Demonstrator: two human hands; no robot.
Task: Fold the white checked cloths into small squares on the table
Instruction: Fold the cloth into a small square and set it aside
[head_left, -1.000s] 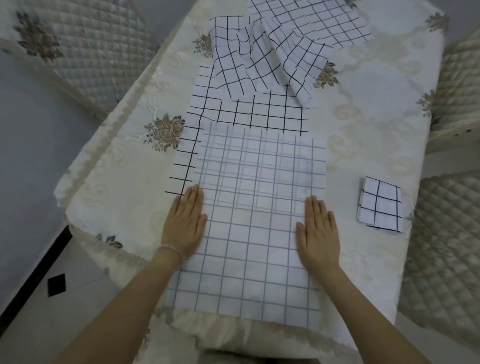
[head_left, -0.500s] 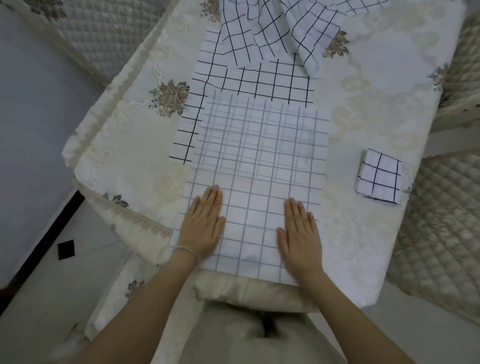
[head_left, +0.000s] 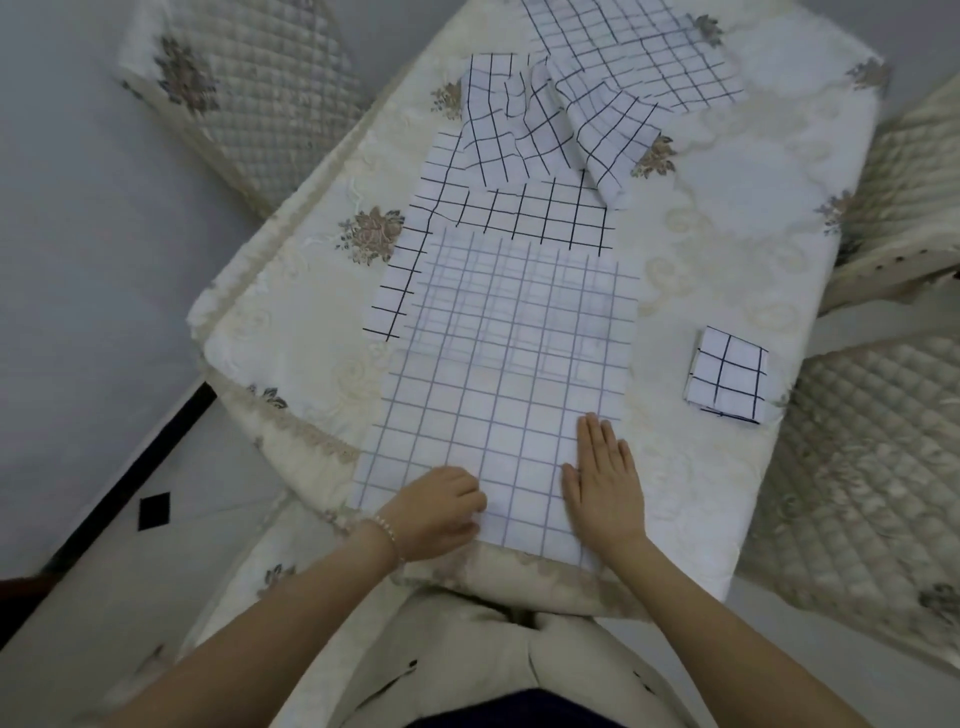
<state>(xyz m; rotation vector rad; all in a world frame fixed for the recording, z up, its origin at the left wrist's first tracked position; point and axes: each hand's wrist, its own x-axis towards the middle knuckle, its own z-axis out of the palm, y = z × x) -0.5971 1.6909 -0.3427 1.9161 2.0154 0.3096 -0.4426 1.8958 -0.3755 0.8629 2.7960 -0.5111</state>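
A white checked cloth lies spread flat, faint side up, from the table's middle to its near edge. My left hand rests at the cloth's near left part with its fingers curled, pinching the fabric. Flat on the cloth's near right part lies my right hand, fingers straight and together. A small folded checked square sits to the right, near the table's right edge. Behind the spread cloth another flat checked cloth partly shows, with crumpled checked cloths heaped on its far part.
The table wears a cream embroidered cover with a lace hem. Quilted chairs stand at the far left, the right and the far right. One more checked cloth lies at the table's far end.
Both hands slid toward me along the cloth to its near edge. My left hand went from flat to curled on the fabric. My right hand stayed flat.
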